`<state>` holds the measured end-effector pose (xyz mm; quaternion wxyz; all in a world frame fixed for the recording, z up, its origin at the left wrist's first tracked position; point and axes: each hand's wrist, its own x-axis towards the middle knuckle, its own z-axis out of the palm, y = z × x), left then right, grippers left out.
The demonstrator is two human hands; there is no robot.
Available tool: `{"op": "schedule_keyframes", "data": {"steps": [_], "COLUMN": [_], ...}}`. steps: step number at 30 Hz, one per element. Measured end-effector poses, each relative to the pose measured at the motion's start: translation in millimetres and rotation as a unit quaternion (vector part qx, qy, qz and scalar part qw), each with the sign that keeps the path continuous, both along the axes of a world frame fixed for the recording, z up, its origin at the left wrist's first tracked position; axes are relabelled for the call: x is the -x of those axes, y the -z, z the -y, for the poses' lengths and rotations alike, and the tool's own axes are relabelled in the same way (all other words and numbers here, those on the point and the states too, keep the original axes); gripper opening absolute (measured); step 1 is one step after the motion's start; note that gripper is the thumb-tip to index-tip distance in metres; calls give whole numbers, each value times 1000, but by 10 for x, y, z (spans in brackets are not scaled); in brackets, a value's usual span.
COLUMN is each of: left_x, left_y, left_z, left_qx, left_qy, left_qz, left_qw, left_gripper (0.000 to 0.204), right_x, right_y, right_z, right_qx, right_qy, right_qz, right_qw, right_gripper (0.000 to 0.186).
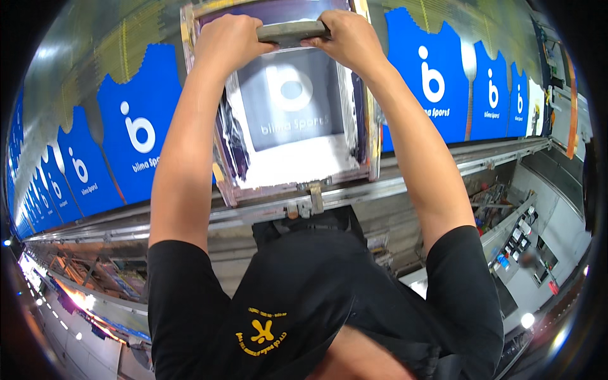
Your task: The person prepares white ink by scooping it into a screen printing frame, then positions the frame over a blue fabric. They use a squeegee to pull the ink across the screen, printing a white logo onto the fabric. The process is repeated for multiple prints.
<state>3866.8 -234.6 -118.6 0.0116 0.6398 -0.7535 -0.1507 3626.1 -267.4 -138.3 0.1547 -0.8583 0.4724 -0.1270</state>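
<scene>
Black short-sleeved shirt with a yellow chest print (304, 272) lies closest to you, while the worn grey straight-edged squeegee bar (294, 30) sits out at arm's length, spanning the gap between your two hands. If one hand presses harder than the other, the bar could tilt and leave the white coat streaky or patchy; whether its lower edge touches the mesh, I cannot tell. Your left hand (229, 41) is closed round the bar's left end, its thumb showing along the near side, and your right hand (350, 38) is closed likewise round the right end, neither one spread open; the far fingers are mostly hidden. Just on the body side of both hands is the grey translucent mesh panel with a pale rounded emblem (291, 104), and nearer you again the thick white ink-like band (301, 161); a forearm dipping there could smear it. Around these runs the stained rectangular screen frame (373, 145); a sideways shove from your hands might shift it and blur the emblem's edges. Farther out, left of your left hand, lies a blue cloth piece with a white emblem (136, 120), with another blue cloth piece (421, 44) beyond your right hand, and a long silvery metal rail (392, 189) crosses between hands and body.
</scene>
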Motion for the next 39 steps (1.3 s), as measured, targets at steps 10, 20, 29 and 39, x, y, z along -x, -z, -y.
{"op": "schedule_keyframes", "data": {"steps": [10,20,29,39], "left_x": [405,-79,228,397], "left_y": [-20,-299,6,-398], "left_z": [-1919,388,-822,-1960], "left_qx": [-46,-16,-2,-76], "left_qy": [-9,18,-15,-16], "left_qz": [-77,-17,4,-27], "left_qw": [996,1000,1000,997], "left_gripper": [33,46,33,45], "right_x": [495,18,244,476], "right_y": [-106,-266,83,-182], "right_z": [-1939,384,-762,-1939], "right_qx": [4,10,82,-8], "right_qy": [-29,-13,-43,-54], "right_qz": [81,-4,65,101], "right_qw": [996,1000,994,993], "right_gripper": [37,52,37,41]}}
